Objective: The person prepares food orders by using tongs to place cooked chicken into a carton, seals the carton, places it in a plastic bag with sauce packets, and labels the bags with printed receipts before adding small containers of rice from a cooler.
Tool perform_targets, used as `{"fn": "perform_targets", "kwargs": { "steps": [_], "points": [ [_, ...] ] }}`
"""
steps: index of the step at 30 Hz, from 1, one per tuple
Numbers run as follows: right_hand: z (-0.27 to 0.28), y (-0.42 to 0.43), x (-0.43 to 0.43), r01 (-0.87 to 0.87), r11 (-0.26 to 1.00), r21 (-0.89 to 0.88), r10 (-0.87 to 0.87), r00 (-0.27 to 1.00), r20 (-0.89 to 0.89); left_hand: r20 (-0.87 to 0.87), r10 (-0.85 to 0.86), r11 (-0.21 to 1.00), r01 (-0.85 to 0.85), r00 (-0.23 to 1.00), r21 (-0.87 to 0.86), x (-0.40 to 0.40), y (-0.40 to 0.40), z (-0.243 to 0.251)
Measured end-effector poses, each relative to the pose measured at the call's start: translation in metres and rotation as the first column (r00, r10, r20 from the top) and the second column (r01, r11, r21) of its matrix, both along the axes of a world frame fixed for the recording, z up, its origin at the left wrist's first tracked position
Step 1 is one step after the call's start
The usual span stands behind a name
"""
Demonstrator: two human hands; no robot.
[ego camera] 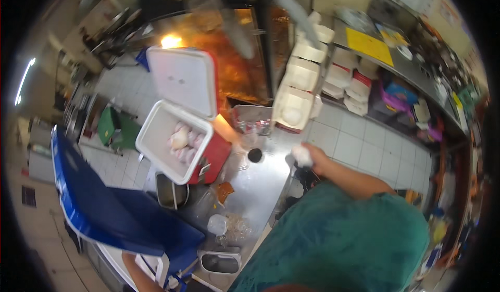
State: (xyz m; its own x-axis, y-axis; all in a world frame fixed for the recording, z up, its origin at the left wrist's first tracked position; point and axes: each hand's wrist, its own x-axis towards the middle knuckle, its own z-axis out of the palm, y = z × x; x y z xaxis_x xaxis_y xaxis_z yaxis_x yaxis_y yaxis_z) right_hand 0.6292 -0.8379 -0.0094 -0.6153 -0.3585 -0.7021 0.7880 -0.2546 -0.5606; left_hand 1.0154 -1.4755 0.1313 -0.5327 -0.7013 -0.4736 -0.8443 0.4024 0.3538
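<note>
My right hand is closed on a white bundle, perhaps something wrapped, beside the edge of a steel table. At the bottom left, my left hand is at the rim of a white-lined blue cooler, under its raised blue lid; its fingers are mostly hidden. A red cooler with a white rim stands with its lid up, and several pale wrapped bundles lie inside. Beyond the table's far end, open cardboard boxes stand in a row, the nearest holding a round white item.
A flame burns by a glass-fronted, orange-lit cabinet. Metal containers and a black round object are on the table. A steel counter with a yellow sheet runs along the right, its shelf holding more boxes.
</note>
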Motion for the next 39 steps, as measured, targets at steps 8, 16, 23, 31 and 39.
{"fn": "perform_targets", "kwargs": {
  "steps": [8,16,23,31,39],
  "points": [
    [0.05,0.1,-0.254,0.305,0.95,0.074,-0.191,0.748,-0.635,-0.393,0.363,0.922,-0.387,0.845,0.02,0.041,0.133,0.058],
    [-0.003,0.076,-0.539,0.383,0.472,0.794,0.772,0.255,-0.582,-0.613,0.494,0.82,-0.564,0.617,0.093,-0.026,0.438,0.103],
    [-0.01,0.089,-0.533,0.447,0.586,0.676,0.77,-0.047,-0.637,-0.497,0.348,0.828,-0.012,0.795,0.561,-0.315,0.616,0.062],
    [0.041,0.174,-0.378,-0.45,0.889,0.082,0.325,0.495,-0.806,-0.767,0.093,0.893,0.288,0.634,0.347,-0.643,0.711,-0.035],
    [0.016,0.199,-0.667,0.129,0.725,0.677,0.617,0.315,-0.721,-0.816,0.348,0.793,0.319,0.462,0.519,-0.682,0.74,-0.048]
  ]
}}
